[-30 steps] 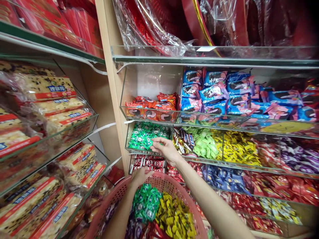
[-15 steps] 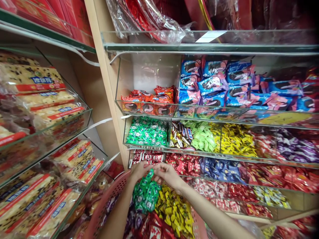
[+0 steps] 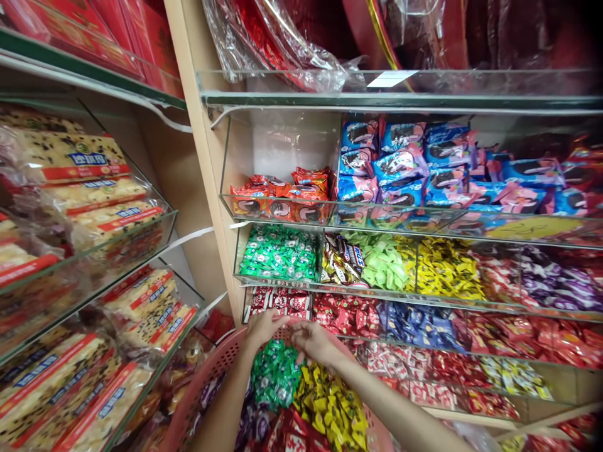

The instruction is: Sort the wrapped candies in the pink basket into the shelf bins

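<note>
A pink plastic basket (image 3: 221,367) sits low in front of me, filled with green candies (image 3: 274,380), yellow candies (image 3: 330,405) and red and purple wrappers. My left hand (image 3: 264,326) grips the basket's far rim. My right hand (image 3: 313,342) hovers over the green candies in the basket, fingers curled and pinched together; what they hold is too small to make out. Just above, a glass shelf bin holds more green candies (image 3: 280,254).
Glass shelves ahead carry orange biscuit packs (image 3: 282,194), blue biscuit packs (image 3: 409,169), light green, yellow, purple and red candies. To the left, glass shelves hold wrapped nougat blocks (image 3: 75,163). Red boxes and cellophane-wrapped items fill the top shelves.
My right hand left the green candy bin on the shelf and came down to the basket, over the green pile. The left hand stayed on the rim.
</note>
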A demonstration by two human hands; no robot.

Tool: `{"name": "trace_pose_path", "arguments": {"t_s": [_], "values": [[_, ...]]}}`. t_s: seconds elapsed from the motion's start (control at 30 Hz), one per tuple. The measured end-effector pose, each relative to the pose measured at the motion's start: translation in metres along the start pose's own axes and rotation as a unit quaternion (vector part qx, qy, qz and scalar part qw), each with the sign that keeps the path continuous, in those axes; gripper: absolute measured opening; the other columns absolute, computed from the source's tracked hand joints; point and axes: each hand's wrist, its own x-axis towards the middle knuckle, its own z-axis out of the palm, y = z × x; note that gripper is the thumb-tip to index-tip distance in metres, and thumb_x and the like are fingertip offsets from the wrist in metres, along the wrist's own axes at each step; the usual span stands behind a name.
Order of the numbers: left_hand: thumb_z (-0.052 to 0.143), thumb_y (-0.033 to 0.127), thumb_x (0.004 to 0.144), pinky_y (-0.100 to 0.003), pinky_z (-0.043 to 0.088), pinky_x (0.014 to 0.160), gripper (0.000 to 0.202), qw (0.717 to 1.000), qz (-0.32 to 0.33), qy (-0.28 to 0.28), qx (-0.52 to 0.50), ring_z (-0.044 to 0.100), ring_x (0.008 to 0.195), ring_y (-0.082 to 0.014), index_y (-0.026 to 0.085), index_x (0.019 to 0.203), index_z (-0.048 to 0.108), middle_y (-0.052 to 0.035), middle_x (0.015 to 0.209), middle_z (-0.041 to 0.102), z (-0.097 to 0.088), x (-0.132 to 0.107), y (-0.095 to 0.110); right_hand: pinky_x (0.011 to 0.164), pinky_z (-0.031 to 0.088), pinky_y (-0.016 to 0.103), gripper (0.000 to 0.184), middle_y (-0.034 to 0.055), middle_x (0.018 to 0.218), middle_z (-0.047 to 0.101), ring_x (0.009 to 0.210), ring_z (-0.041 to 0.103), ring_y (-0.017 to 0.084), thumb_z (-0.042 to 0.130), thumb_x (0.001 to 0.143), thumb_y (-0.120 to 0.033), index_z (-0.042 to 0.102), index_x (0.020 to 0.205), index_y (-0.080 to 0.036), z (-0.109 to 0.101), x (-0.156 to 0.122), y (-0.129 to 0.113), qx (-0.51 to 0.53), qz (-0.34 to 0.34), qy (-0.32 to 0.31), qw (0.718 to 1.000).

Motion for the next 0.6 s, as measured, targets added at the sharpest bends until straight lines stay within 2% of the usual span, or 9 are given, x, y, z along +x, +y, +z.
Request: {"name": "trace_pose_path", "arguments": {"t_s": [0.13, 0.2, 0.3, 0.37, 0.47, 0.6], "values": [[0.034, 0.062, 0.08, -0.024, 0.037, 0.066, 0.048, 1.0, 0.001, -0.014, -0.009, 0.062, 0.088, -0.0213, 0.025, 0.09, 0.062, -0.0033, 0.092, 0.069, -0.002, 0.0, 0.002, 0.033, 0.03, 0.018, 0.016, -0.0047, 0.053, 0.056, 0.034, 0.05, 0.008, 0.052, 0.076, -0.029, 0.061, 0.077, -0.016, -0.003, -0.004, -0.046, -0.105, -0.124, -0.008, 0.987], [0.034, 0.063, 0.08, -0.025, 0.038, 0.068, 0.049, 1.0, 0.003, -0.015, -0.024, 0.062, 0.091, -0.0221, 0.026, 0.095, 0.062, -0.0031, 0.096, 0.069, -0.001, 0.0, 0.001, 0.036, 0.033, 0.019, 0.016, -0.0033, 0.057, 0.059, 0.036, 0.049, 0.008, 0.052, 0.077, -0.028, 0.062, 0.076, -0.017, -0.007, 0.0, -0.078, -0.133, -0.177, 0.0, 0.975], [0.035, 0.067, 0.077, -0.025, 0.039, 0.069, 0.054, 0.999, -0.006, -0.007, -0.041, 0.061, 0.093, -0.0229, 0.025, 0.099, 0.062, -0.0039, 0.099, 0.068, 0.001, 0.001, 0.0, 0.05, 0.041, 0.021, 0.015, -0.0011, 0.062, 0.063, 0.049, 0.055, 0.01, 0.051, 0.079, -0.025, 0.064, 0.077, -0.017, -0.013, 0.015, -0.121, -0.185, -0.266, 0.055, 0.945], [0.035, 0.068, 0.076, -0.025, 0.039, 0.069, 0.056, 0.999, -0.005, -0.001, -0.037, 0.061, 0.092, -0.0227, 0.024, 0.097, 0.062, -0.0043, 0.097, 0.069, 0.002, 0.001, -0.001, 0.062, 0.043, 0.023, 0.014, 0.0011, 0.068, 0.066, 0.062, 0.06, 0.013, 0.052, 0.079, -0.021, 0.065, 0.079, -0.017, -0.017, 0.031, -0.141, -0.251, -0.303, 0.122, 0.911], [0.032, 0.069, 0.077, -0.024, 0.038, 0.067, 0.056, 1.0, 0.005, 0.005, -0.019, 0.062, 0.088, -0.0221, 0.023, 0.088, 0.062, -0.0044, 0.091, 0.069, 0.003, 0.0, -0.002, 0.072, 0.042, 0.027, 0.015, 0.0051, 0.083, 0.068, 0.08, 0.062, 0.018, 0.053, 0.077, -0.018, 0.066, 0.084, -0.019, -0.021, 0.055, -0.152, -0.369, -0.264, 0.204, 0.867], [0.028, 0.068, 0.079, -0.025, 0.037, 0.065, 0.057, 1.0, 0.002, 0.006, -0.008, 0.062, 0.085, -0.0216, 0.023, 0.086, 0.061, -0.0047, 0.088, 0.069, 0.003, 0.0, -0.002, 0.071, 0.042, 0.029, 0.017, 0.0091, 0.092, 0.067, 0.089, 0.061, 0.023, 0.055, 0.078, -0.023, 0.066, 0.091, -0.021, -0.021, 0.078, -0.15, -0.46, -0.158, 0.213, 0.847]]}}
